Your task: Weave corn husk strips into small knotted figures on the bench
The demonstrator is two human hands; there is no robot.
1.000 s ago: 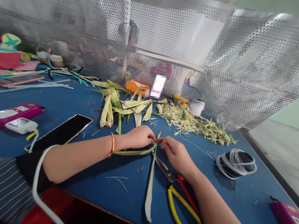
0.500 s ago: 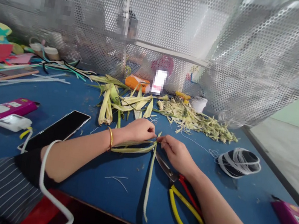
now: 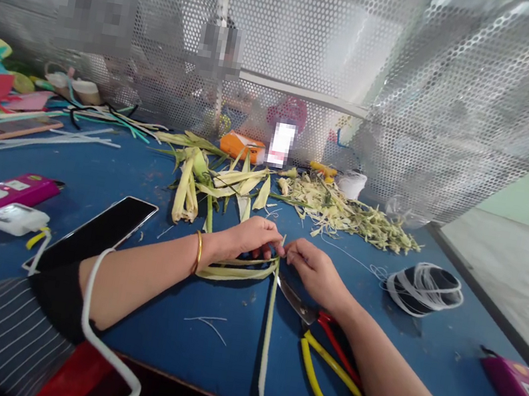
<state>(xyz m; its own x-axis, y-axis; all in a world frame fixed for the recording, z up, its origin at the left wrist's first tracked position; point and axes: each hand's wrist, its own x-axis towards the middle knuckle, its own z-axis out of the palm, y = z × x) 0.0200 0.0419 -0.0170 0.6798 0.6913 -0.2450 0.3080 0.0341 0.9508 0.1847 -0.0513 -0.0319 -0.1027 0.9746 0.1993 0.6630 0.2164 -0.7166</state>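
My left hand, with a gold bangle at the wrist, pinches pale green corn husk strips where they meet. One long strip hangs down from that point toward the table's front edge; others run back beneath the hand to the left. Close by on the right, my right hand has its thumb and fingertips pressed together beside the join. Whatever lies in that pinch is too small to make out. Under the right hand and forearm lie scissors with red and yellow handles, blades pointing at the husk.
Corn husks and a heap of husk scraps lie at the back. A spool of white string sits to the right, a black phone to the left. Purple devices flank the blue table. A perforated metal screen rises behind.
My left hand has shifted slightly right, its fingers more extended over the join. The right fingertips have drawn a little away from the strip, and the hanging strip has moved slightly right.
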